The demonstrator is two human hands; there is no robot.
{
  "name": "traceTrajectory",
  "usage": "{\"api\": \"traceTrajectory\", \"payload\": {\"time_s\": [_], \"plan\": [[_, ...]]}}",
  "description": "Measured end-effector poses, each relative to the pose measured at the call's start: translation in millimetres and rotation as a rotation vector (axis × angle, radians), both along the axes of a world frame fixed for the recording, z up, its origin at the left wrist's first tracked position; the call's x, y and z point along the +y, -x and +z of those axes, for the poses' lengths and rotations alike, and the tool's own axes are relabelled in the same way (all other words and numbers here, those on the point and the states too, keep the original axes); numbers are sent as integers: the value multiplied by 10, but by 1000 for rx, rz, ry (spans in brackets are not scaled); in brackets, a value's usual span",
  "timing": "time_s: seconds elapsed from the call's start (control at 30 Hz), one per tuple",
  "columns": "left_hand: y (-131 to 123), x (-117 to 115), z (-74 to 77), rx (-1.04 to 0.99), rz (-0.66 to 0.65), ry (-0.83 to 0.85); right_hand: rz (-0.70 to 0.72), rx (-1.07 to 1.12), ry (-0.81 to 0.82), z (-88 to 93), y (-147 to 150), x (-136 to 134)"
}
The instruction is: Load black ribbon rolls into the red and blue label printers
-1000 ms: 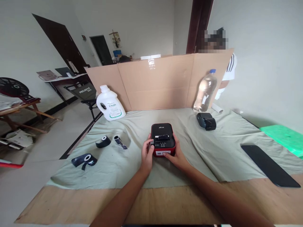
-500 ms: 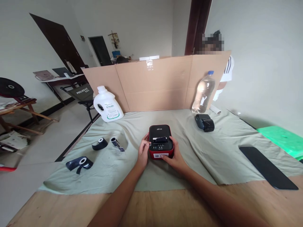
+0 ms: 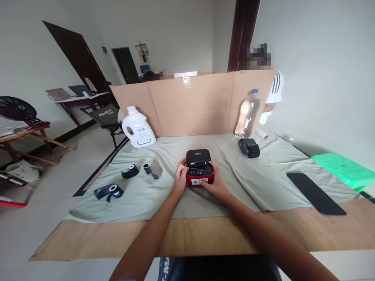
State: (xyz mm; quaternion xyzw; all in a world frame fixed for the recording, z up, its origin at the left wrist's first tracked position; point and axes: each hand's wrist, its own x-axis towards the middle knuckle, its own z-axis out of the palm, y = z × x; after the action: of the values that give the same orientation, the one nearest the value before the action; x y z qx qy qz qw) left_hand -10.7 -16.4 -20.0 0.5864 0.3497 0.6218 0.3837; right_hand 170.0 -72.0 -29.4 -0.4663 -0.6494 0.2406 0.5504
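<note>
Between my hands is a small black and red label printer (image 3: 200, 156), with a dark strip of label sticking out of its top slot. My left hand (image 3: 181, 175) is closed around its left side, fingertips near the top edge. From the right, my right hand (image 3: 216, 182) grips the other side, its thumb lying over the white sticker on the front face. To the left lie several dark label rolls, one partly unwound roll (image 3: 109, 191), a second roll (image 3: 130, 171) and a narrow upright one (image 3: 150, 171).
A second black printer (image 3: 249, 148) sits right, before a large clear water bottle (image 3: 248, 113). A white jug (image 3: 138, 128) stands left, against a cardboard screen (image 3: 193, 105). A dark flat slab (image 3: 316, 194) lies right on the green cloth (image 3: 222, 205). A person (image 3: 277, 89) is behind the screen.
My view has tilted down and shifted slightly, so the table's front edge and my lap now show. Both hands keep the same hold on the label printer.
</note>
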Motion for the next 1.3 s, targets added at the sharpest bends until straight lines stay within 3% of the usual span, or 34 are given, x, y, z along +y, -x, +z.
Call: {"api": "traceTrajectory", "payload": {"time_s": [0.2, 0.5, 0.67, 0.97, 1.13, 1.23, 1.3], "plan": [[15, 29, 11, 59, -12, -75, -9, -17, -38, -27, -9, 29], [50, -129, 30, 73, 64, -128, -2, -29, -56, -88, -32, 66], [98, -188, 88, 88, 64, -102, -7, -38, -11, -73, -34, 41], [112, -198, 40, 95, 31, -52, 6, -36, -11, -84, -59, 49], [111, -205, 64, 98, 54, -65, 17, 23, -28, 146, -177, 39], [104, -201, 59, 82, 40, -49, -68, -59, -100, 438, -277, 187], [102, -191, 45, 65, 23, -42, -57, -221, -48, 662, -296, 377]]}}
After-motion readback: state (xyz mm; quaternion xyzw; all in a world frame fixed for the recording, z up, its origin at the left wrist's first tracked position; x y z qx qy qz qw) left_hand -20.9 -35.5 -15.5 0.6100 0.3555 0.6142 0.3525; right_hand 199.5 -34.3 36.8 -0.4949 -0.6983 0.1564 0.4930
